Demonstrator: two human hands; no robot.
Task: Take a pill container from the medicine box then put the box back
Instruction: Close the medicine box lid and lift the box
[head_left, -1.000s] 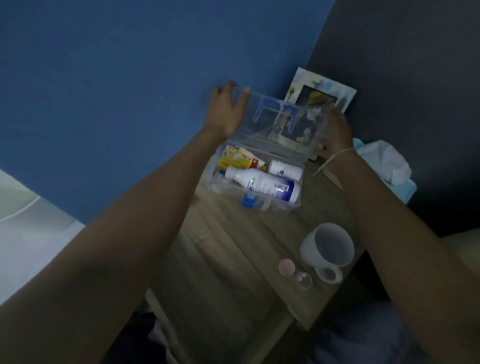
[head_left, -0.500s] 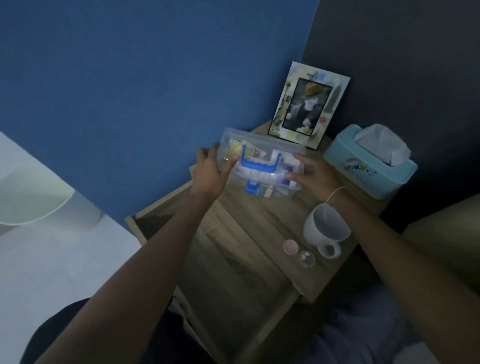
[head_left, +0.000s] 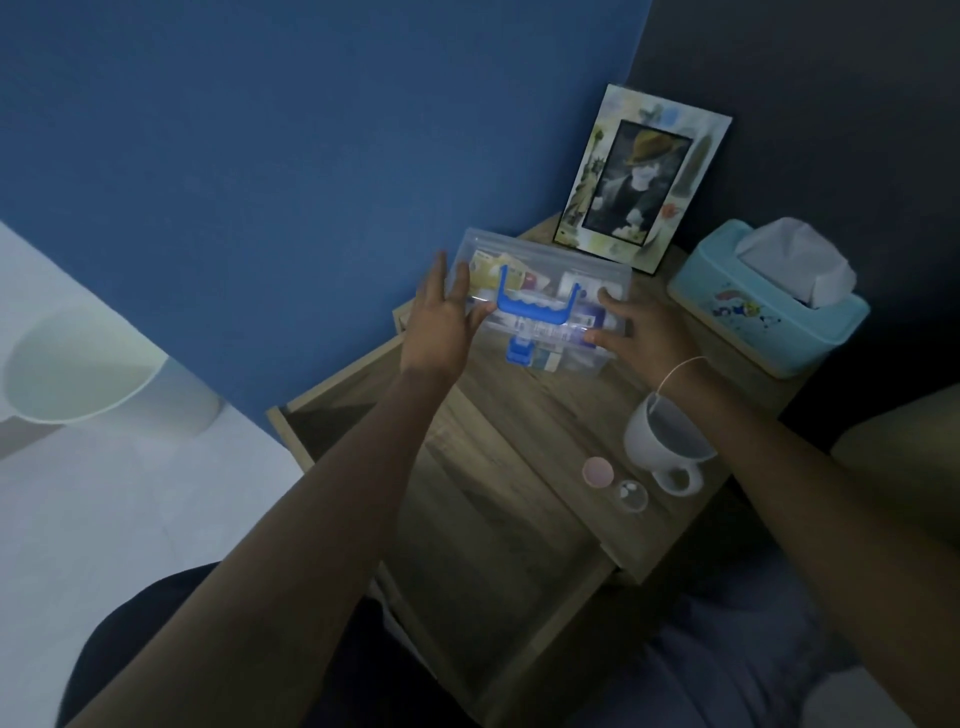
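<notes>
The clear medicine box (head_left: 550, 270) with a blue handle (head_left: 535, 309) and a blue latch (head_left: 521, 351) stands shut on the back of the wooden nightstand (head_left: 524, 415). My left hand (head_left: 439, 327) grips its left end, thumb on the lid's front. My right hand (head_left: 641, 332) holds its right front corner. Cartons and bottles show faintly through the lid. A small clear round pill container (head_left: 630, 494) lies beside its pink lid (head_left: 597, 472) near the nightstand's front edge, apart from both hands.
A white cup (head_left: 667, 441) stands under my right wrist. A teal tissue box (head_left: 753, 317) sits at the right and a photo frame (head_left: 644, 176) leans behind the box. An open drawer (head_left: 467, 525) juts toward me. The blue wall is close on the left.
The box's lid went from raised open to shut down flat. Both hands came down from the lid's top edge to the box's two ends. My view pulled back and up.
</notes>
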